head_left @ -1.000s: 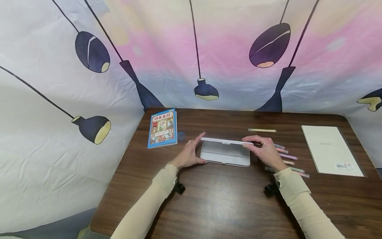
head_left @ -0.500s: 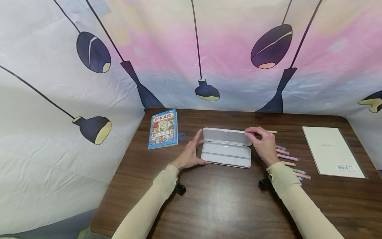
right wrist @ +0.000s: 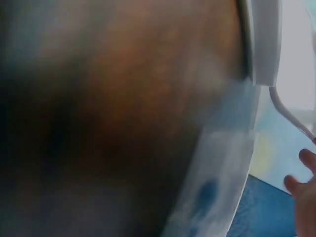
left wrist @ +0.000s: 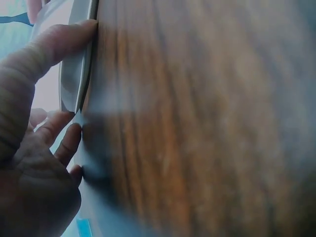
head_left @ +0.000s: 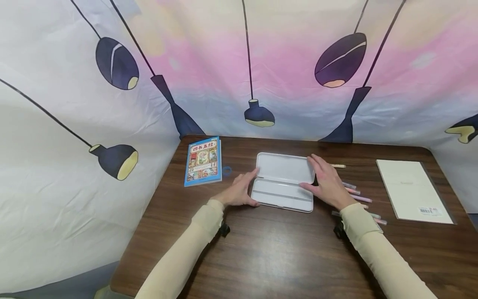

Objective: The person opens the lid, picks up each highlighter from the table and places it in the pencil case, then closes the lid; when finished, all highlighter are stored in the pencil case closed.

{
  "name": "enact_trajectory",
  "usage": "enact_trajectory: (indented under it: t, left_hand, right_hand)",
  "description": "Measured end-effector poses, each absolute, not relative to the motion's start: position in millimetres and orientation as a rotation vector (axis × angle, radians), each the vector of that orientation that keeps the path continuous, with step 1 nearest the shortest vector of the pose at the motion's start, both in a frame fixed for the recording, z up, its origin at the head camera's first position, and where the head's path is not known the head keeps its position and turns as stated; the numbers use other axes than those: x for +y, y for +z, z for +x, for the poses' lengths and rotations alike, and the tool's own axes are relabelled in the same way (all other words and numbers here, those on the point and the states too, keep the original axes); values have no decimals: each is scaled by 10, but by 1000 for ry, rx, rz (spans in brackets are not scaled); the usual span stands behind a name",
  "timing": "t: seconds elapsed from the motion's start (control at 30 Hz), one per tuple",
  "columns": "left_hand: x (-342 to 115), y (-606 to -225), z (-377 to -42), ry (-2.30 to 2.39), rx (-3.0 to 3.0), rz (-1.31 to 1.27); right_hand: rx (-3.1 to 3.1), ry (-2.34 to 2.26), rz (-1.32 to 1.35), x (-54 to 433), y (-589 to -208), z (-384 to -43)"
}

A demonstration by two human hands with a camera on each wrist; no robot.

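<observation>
A white pencil case [head_left: 276,197] lies opened on the table, its lid [head_left: 285,166] tipped back behind the divided tray. My left hand [head_left: 237,192] holds the case's left end, thumb at the near corner and fingers along the side. In the left wrist view the left thumb [left wrist: 59,44] presses on the case's edge. At the right end, my right hand [head_left: 328,185] has its fingers spread beside the lid's edge and its thumb near the hinge. Only some right fingertips [right wrist: 307,159] show in the right wrist view, close to the lid.
Several pastel pens [head_left: 360,198] lie right of the case, partly behind the right hand. One yellow pen [head_left: 337,166] is farther back. A cream notebook [head_left: 414,191] lies at right, a blue picture book [head_left: 203,161] and a blue ring [head_left: 226,170] at left.
The lid has swung up from nearly over the tray and back to lie behind it. The right hand followed it, then spread its fingers. The left hand stayed at the case's left end.
</observation>
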State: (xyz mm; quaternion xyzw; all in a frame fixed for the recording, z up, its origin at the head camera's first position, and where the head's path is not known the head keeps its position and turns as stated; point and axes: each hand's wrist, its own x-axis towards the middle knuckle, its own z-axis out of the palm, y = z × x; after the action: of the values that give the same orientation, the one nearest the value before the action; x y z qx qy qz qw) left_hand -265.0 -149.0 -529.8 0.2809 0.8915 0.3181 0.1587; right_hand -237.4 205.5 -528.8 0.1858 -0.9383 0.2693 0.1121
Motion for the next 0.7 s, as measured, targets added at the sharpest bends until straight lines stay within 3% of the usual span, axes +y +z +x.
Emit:
enact_trajectory:
  t: [0.7]
  left_hand:
    - [-1488, -5277, -2634, 854, 2541, 735]
  right_hand:
    - [-3053, 677, 532, 2172, -5386, -2148]
